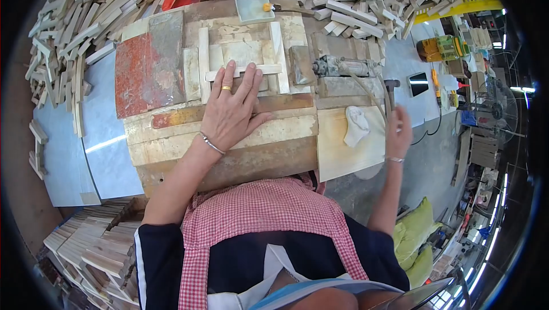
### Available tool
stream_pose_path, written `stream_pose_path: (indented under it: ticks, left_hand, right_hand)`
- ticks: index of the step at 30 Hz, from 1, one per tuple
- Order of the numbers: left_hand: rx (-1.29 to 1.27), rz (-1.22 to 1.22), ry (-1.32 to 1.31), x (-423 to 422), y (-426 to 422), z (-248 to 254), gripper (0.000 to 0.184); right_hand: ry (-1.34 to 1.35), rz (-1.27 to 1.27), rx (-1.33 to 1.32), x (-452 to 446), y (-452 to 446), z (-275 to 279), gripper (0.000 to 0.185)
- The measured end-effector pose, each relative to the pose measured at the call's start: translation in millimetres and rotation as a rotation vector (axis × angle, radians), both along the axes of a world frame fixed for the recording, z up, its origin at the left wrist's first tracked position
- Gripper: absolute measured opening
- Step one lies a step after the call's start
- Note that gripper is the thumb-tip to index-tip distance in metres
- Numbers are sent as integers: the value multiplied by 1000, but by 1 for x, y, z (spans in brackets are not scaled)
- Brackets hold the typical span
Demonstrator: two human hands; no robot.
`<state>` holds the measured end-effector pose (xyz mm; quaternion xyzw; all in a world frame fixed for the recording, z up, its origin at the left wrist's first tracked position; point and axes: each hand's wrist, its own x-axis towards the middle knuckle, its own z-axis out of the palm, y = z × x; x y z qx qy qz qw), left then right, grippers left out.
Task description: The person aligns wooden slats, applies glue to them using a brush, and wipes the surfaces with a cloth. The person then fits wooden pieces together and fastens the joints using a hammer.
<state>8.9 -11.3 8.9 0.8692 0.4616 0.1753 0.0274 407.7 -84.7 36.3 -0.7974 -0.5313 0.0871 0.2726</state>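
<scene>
My left hand lies palm down, fingers stretched out, its fingertips resting on a wooden crosspiece. That crosspiece spans two upright wooden strips, the left strip and the right strip, forming an H-like frame on the worn workbench. Off to the right, my right hand is closed around the handle of a hammer, its dark head pointing away from me. A metal pneumatic cylinder lies on the bench between the frame and the hammer. Part of the crosspiece is hidden under my fingers.
Loose wooden sticks are heaped at the far left, more sticks at the far right. A shallow tray with a brush stands behind the frame. A white cloth lies near my right hand. A phone rests further right.
</scene>
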Motion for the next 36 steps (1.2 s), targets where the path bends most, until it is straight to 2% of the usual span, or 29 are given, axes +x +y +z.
stream_pose_path:
  ticks: [2,3,5,9,12,15,17,18,20,23,26,33,36]
  left_hand:
    - [10,1,-3,1,0,0,81]
    - [14,7,-17,3,0,0,80]
    - [10,-7,-40,4,1,0,80]
    - [18,-21,-44,6,1,-1,80]
    - [19,-30,-36,6,2,-1,80]
    - [18,-67,-29,6,10,2,82]
    - [-18,-74,-51,3,17,6,83]
    - [-55,-84,-67,3,18,7,84]
    - [-42,-101,-64,0,19,5,85]
    - [-30,-130,-53,-3,23,4,86]
    - [-47,-149,-41,-5,26,7,87]
    - [-27,-137,-65,-1,21,6,87]
    - [17,-138,-54,0,21,7,86]
  right_hand:
    - [-522,45,-65,70,5,-20,43]
    - [-523,46,-61,95,7,-35,43]
    - [-331,8,-468,127,10,-61,37]
    - [-360,11,-434,113,16,-53,35]
    - [-333,-76,-463,115,21,-41,35]
    - [-498,-65,-430,100,19,-23,33]
    - [-306,-58,-322,85,14,-9,31]
    - [-312,-57,-327,75,13,-1,31]
    - [-153,-14,-148,48,13,15,31]
    - [-17,46,-29,12,16,38,32]
    - [94,131,-16,-19,13,53,32]
    - [175,430,11,-106,29,53,42]
    - [95,535,59,-133,38,63,46]
